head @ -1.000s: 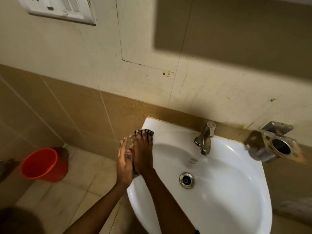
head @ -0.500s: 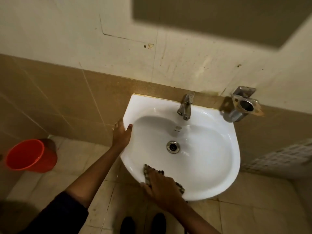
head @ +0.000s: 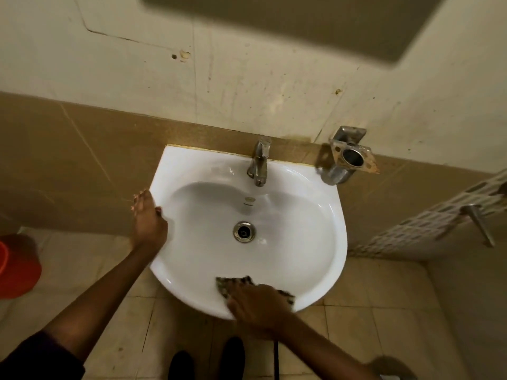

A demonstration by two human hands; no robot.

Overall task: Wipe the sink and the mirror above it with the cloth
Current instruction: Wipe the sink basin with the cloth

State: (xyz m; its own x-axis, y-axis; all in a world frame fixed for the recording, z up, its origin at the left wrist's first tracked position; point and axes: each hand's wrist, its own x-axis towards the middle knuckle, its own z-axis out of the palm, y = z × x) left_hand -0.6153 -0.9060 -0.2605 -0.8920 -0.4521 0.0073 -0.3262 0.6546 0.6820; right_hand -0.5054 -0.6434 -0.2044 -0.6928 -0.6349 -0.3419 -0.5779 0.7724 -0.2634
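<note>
Left hand (head: 148, 218) sits on the left rim of the sink (head: 323, 204), fingers spread and extended over the outer edge, thumb side on the rim; nothing pinched in it. Right hand (head: 259, 308) lies palm-down on the cloth (head: 233, 283) at the front rim, slightly right of centre, fingers flat, pressing the cloth against the porcelain. I can't tell if the fingers curl under the cloth's edge; the hand is motion-blurred.

Left to right from where I'm watching: orange bucket (head: 16, 266) on the floor at the far left edge of frame, partly cut off. Left forearm runs up from a dark sleeve (head: 38, 357) at the bottom left corner. White sink is mounted against the brown tile band. Drain (head: 244, 231) in the middle of the bowl, metal tap (head: 259, 160) on the back edge just right of centre. Cloth is dark, patterned, lying over the front rim with its left part on the inner slope of the bowl. Two dark shoes (head: 208, 360) on the floor below the front rim. Metal holder (head: 347, 157) on the wall just beside the sink's back right corner. Mirror itself isn't readable, only a dark blurred shape at the top.
</note>
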